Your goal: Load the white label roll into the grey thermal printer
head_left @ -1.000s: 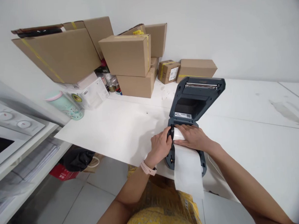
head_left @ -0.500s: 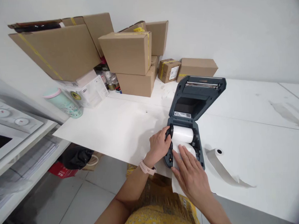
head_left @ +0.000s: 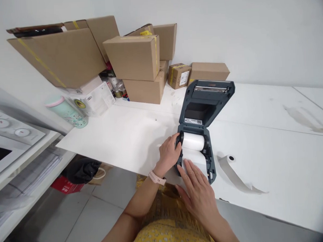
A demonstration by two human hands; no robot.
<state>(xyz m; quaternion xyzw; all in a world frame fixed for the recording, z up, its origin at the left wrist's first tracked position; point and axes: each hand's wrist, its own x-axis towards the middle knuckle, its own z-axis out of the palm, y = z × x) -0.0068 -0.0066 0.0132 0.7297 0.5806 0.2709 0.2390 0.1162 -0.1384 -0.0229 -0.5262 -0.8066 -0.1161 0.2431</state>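
Observation:
A dark grey label printer (head_left: 209,152) sits at the table's front edge with its lid (head_left: 217,106) raised. A white paper roll (head_left: 193,141) lies inside it, and a sheet of paper (head_left: 193,158) runs from the roll toward me. My left hand (head_left: 169,153), wearing a pink watch band, is closed around the printer's left side by the roll. My right hand (head_left: 198,192) lies with fingers stretched out, its fingertips on the paper at the printer's front. The paper's front end is hidden beneath this hand.
Right of the printer lies a small roll (head_left: 231,158) with a paper strip (head_left: 240,180) unrolled from it. Cardboard boxes (head_left: 132,58) stand stacked along the wall. A mint tumbler (head_left: 70,114) stands at the left, near a white appliance (head_left: 12,134) with two knobs.
My right hand has shifted slightly left and toward me over the paper, baring more of the sheet. The left hand keeps its hold. The whole view has shifted a little.

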